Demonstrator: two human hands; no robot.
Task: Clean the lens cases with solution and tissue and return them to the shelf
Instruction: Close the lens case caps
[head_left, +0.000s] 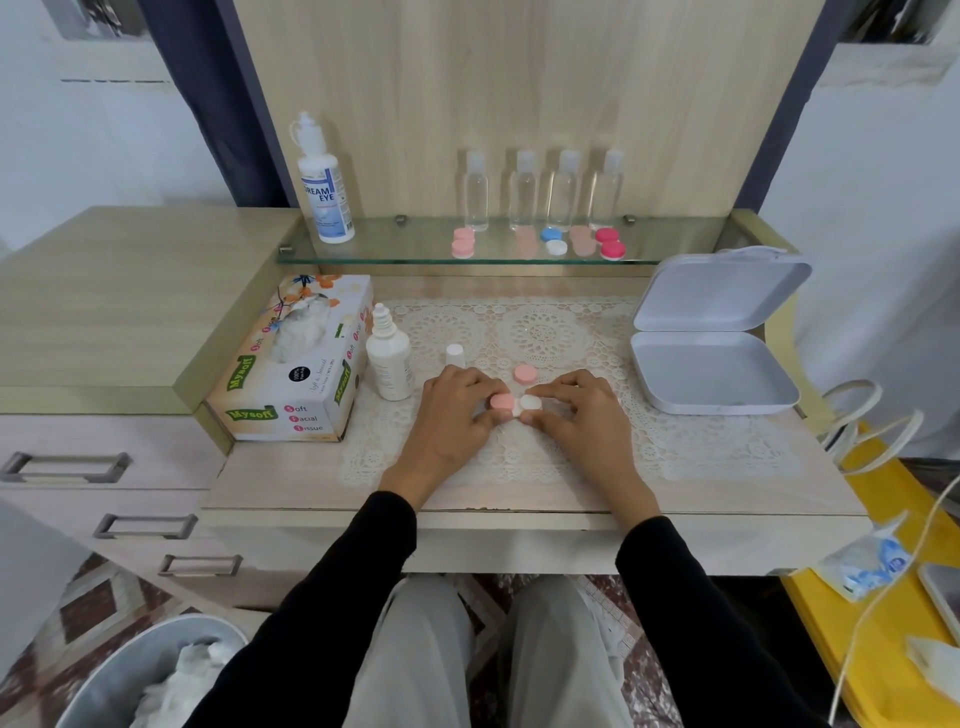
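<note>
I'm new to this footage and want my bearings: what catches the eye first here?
The left hand and right hand meet on the lace mat, pinching a lens case at its pink and white caps, a loose pink cap lying just behind. Beyond them a glass shelf carries four clear bottles and coloured cases; an open white box sits at right.

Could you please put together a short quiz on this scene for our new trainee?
1. True or false: the white box is closed.
2. How many clear bottles stand on the glass shelf? A two, B four, C six.
3. Fill in: the left hand and right hand pinch a lens case between them; its cap nearest the left hand is ____.
Key: 1 false; 2 B; 3 pink.
</note>
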